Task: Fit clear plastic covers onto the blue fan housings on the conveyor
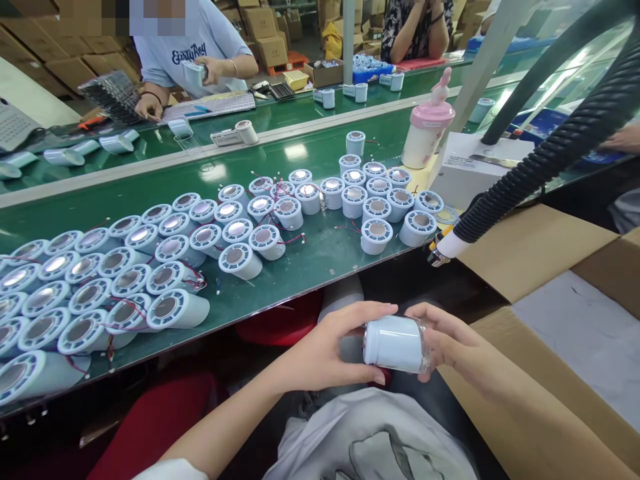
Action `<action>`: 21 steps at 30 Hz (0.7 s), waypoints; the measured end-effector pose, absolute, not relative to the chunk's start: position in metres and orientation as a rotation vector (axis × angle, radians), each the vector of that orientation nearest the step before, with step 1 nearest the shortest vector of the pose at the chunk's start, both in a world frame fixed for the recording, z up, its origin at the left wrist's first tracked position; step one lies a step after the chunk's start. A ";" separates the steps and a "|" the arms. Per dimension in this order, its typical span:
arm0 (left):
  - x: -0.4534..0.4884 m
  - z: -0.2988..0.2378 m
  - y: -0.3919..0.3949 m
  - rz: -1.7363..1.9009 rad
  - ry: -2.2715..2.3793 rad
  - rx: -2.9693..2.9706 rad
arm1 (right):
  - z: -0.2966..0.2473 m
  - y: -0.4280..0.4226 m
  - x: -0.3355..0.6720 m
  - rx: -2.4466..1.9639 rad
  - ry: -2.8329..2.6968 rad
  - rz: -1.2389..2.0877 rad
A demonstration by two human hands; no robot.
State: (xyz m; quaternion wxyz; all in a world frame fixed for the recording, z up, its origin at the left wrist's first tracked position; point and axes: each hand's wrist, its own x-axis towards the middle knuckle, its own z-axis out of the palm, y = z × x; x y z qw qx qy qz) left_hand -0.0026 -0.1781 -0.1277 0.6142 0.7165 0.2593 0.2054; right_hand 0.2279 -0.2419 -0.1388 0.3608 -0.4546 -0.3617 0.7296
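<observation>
Above my lap, a light-blue cylindrical housing (393,343) with glossy clear plastic around it lies on its side between my two hands. My left hand (327,343) grips its left end, thumb below and fingers over the top. Around the right end, where the clear plastic bunches up, the fingers of my right hand (453,337) are closed. Many matching cylinders (240,259) stand on the green bench in front of me, showing round silvery discs in slotted rims. Thin red and black wires with small plugs trail from several of them.
A black corrugated hose (545,153) with a metal-tipped nozzle hangs at the right, over an open cardboard box (540,247). On the bench stands a pink-lidded cup (427,133). Across the belt, a person in a blue shirt (195,53) holds a similar part.
</observation>
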 end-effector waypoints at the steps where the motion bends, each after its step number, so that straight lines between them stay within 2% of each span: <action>1: -0.003 -0.128 -0.178 0.474 0.591 1.654 | -0.140 -0.242 0.227 -1.169 -0.904 1.898; 9: -0.003 -0.132 -0.176 0.513 0.522 1.726 | -0.147 -0.240 0.218 -1.195 -0.720 2.005; 17: -0.001 -0.134 -0.178 0.580 0.485 1.741 | -0.146 -0.239 0.214 -1.191 -0.514 2.256; 21: 0.000 -0.128 -0.183 0.536 0.566 1.659 | -0.151 -0.242 0.215 -1.277 -0.656 2.229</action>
